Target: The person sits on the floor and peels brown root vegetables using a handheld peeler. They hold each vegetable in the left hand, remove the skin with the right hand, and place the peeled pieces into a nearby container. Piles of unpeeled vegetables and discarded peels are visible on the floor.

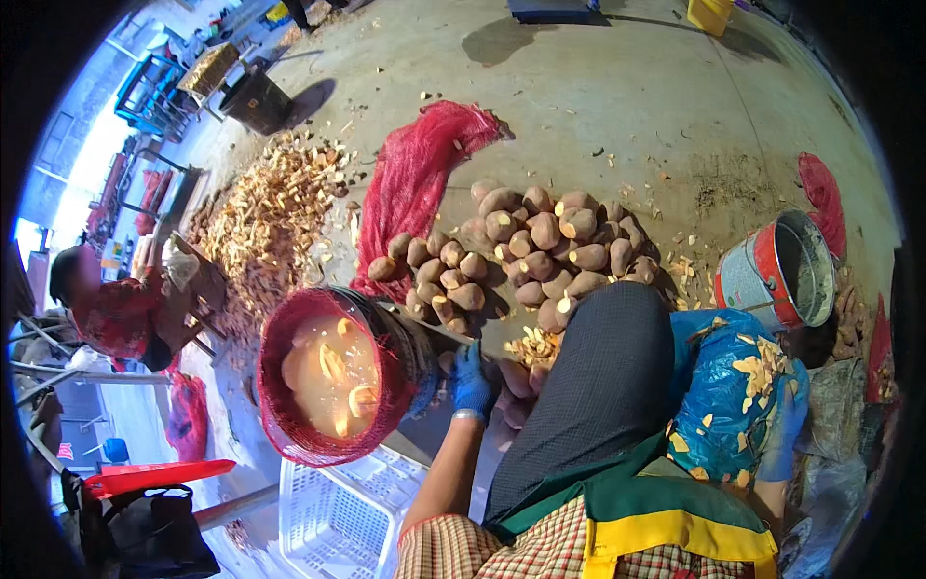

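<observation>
My left hand (474,383), in a blue knit glove, reaches down among brown tubers beside my leg; its fingers touch a tuber, and whether they grip it is hidden. My right hand (785,412), in a blue glove, is blurred at the right side of a blue plastic bag (712,383) strewn with pale peel pieces; its fingers are unclear. Left of my left hand stands a bucket lined with red mesh (268,391), holding cloudy water and pale peeled pieces (333,362). Ahead lies a pile of tubers (542,231), several with cut ends, with a smaller group (441,271) beside it.
A white plastic crate (340,514) stands below the bucket. Red mesh netting (412,174) and a heap of peelings (268,217) lie on the floor. A metal pail (752,275) leans at right. A seated person (116,311) is at far left. A dark tub (253,101) stands farther off.
</observation>
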The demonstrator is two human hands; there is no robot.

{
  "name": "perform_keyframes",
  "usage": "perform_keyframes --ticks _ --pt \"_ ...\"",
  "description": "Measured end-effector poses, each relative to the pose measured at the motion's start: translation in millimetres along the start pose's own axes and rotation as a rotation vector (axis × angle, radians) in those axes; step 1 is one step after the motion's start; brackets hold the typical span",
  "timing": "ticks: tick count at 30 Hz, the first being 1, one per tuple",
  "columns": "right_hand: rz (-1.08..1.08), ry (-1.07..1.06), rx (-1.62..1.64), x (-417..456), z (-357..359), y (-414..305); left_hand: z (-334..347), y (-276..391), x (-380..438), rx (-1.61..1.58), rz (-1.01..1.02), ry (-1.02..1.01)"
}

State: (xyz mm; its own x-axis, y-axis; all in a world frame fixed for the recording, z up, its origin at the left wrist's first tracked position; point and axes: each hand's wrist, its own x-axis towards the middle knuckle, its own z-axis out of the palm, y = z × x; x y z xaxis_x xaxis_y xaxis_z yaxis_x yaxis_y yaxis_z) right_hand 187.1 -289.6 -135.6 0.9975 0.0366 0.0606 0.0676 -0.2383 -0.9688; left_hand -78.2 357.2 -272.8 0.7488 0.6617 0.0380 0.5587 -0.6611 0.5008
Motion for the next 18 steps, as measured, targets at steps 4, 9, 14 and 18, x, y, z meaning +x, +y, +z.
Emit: perform_keyframes --ticks 4,9,14,18 --pt "0.038 0.043 -0.043 -8 5 -8 71 -36 -16 -0.116 -0.115 -0.403" --pt "0.024 0.081 0.027 -15 11 -4 97 -54 -38 -0.082 -0.234 -0.491" --pt "-0.004 0.117 0.101 -9 35 -15 80 -67 -41 -0.131 -0.411 -0.278" --pt "-0.031 0.213 0.045 -4 31 -4 45 -62 -21 -0.230 -0.435 -0.145"
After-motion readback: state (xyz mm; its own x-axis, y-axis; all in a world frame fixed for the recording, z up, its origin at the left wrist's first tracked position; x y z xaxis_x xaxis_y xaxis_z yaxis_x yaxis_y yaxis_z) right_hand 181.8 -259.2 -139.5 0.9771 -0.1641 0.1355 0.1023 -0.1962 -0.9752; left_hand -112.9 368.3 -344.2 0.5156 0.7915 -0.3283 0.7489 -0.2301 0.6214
